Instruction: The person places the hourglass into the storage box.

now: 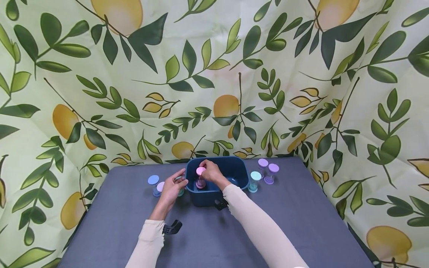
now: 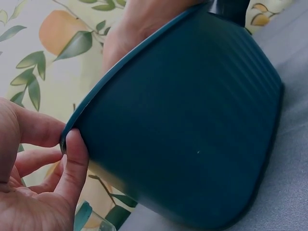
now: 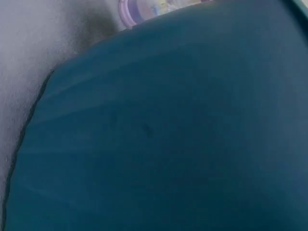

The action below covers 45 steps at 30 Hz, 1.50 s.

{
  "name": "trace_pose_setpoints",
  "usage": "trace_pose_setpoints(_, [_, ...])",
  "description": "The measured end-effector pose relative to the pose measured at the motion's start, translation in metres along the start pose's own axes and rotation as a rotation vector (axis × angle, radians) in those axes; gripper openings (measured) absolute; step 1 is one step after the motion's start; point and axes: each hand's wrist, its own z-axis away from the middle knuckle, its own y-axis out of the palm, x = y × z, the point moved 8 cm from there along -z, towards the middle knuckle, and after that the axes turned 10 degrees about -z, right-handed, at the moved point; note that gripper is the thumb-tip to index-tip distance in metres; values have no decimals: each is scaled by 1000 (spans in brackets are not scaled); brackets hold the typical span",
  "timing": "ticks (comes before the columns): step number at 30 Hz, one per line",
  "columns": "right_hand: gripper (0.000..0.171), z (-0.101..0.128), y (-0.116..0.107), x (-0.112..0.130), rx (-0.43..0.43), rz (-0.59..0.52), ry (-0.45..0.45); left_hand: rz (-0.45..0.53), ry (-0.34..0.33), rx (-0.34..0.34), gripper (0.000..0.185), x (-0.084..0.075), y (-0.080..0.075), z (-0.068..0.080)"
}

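A dark blue plastic bin [image 1: 202,200] stands on the table toward the back. My right hand [image 1: 212,173] reaches over its front rim and grips a pink-capped sand timer [image 1: 200,171], upright inside the bin's left part. At the left end, my left hand [image 1: 172,189] pinches the bin's rim [image 2: 77,114], with the thumb [image 2: 75,156] against the outer wall. Only the bin's outer wall [image 3: 159,130] fills most of the right wrist view; the right hand is out of that frame.
Left of the bin stand a blue-capped sand timer [image 1: 153,180], a lilac-capped one [image 1: 161,186] and a green one [image 1: 181,192], partly behind the left hand. To the right are a mint timer [image 1: 254,176] and two purple ones [image 1: 263,163]. Patterned cloth [image 1: 201,93] hangs behind.
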Motion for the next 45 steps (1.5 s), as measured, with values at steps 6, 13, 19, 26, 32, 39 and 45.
trace_pose_setpoints(6, [34, -3, 3, -4, 28, -22, 35, -12, -4, 10, 51, 1, 0, 0])
trace_pose_setpoints(13, [35, -6, 6, -5, 50, -37, 41, 8, 3, 10, 51, 1, -1, 0])
trace_pose_setpoints(19, [41, -6, 9, -6, 79, -56, 40, 8, 8, 9, 51, 2, -1, 0])
trace_pose_setpoints(26, [42, -4, 9, -8, 91, -48, 36, 11, 10, 2, 50, 3, -1, 1])
trace_pose_setpoints(32, [44, 0, 3, -6, 104, -87, 30, 22, 14, -7, 50, 1, 0, 2])
trace_pose_setpoints(39, [42, 8, -15, -2, 84, -153, 6, 21, -3, -28, 50, 0, 1, 3])
trace_pose_setpoints(45, [40, 17, -28, -2, 50, -248, -59, 17, -10, -44, 50, 0, -1, 2])
